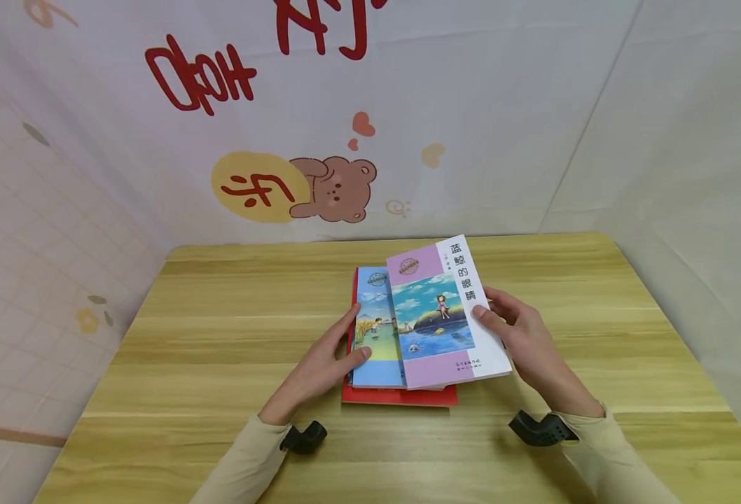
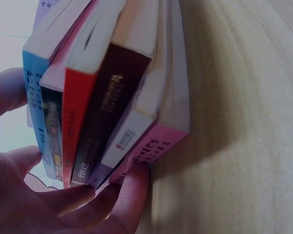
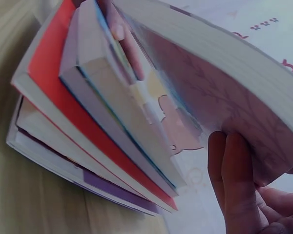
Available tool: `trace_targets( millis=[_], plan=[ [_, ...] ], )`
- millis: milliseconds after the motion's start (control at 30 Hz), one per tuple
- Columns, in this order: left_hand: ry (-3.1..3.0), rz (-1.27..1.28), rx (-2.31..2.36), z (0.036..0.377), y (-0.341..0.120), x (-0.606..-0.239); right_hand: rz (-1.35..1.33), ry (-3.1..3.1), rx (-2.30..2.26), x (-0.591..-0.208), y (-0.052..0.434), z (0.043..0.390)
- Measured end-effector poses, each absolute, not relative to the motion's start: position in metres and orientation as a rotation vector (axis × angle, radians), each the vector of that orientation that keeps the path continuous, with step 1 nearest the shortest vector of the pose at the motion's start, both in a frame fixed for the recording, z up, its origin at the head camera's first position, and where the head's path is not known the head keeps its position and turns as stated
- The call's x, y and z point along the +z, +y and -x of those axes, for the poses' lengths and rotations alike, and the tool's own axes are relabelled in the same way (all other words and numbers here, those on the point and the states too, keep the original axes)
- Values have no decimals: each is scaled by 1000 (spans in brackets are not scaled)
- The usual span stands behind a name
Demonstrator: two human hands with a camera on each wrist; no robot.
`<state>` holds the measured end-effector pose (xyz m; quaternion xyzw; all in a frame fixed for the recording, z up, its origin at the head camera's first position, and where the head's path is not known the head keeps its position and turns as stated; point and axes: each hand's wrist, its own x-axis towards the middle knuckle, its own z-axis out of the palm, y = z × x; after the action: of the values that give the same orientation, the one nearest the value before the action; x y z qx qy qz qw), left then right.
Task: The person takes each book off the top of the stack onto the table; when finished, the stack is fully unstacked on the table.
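A stack of several books stands on the table, a light-blue picture-covered book (image 1: 377, 374) uppermost and a red book (image 1: 402, 397) jutting out below. Above it, a lilac-and-white book (image 1: 490, 350) is tilted, overlapping the blue cover. My right hand (image 1: 531, 343) pinches its right edge, thumb on the cover and fingers beneath; the right wrist view shows a gap between this book and the stack. My left hand (image 1: 323, 360) holds the stack's left side, thumb on the blue cover. In the left wrist view its fingers curve against the spines, one reaching the pink book (image 2: 173, 117) at the bottom.
The wood-grain table (image 1: 219, 336) extends on both sides of the stack. Behind it hangs a white backdrop (image 1: 503, 105) with red characters and a cartoon bear (image 1: 339, 192). Each wrist wears a black device; one is the left wrist camera (image 1: 304, 437).
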<state>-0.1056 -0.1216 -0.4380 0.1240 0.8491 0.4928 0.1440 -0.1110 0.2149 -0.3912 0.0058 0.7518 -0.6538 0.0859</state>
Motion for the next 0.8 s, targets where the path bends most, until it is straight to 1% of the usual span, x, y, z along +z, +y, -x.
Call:
trace_targets(
  millis=[300,800],
  plan=[
    [2433,-375,1430,105,-123,-439,-71,2178,-2059,-381,232,108],
    [2414,-374,1470,104,-122,-440,-122,2077,-2292,-373,277,108]
  ],
)
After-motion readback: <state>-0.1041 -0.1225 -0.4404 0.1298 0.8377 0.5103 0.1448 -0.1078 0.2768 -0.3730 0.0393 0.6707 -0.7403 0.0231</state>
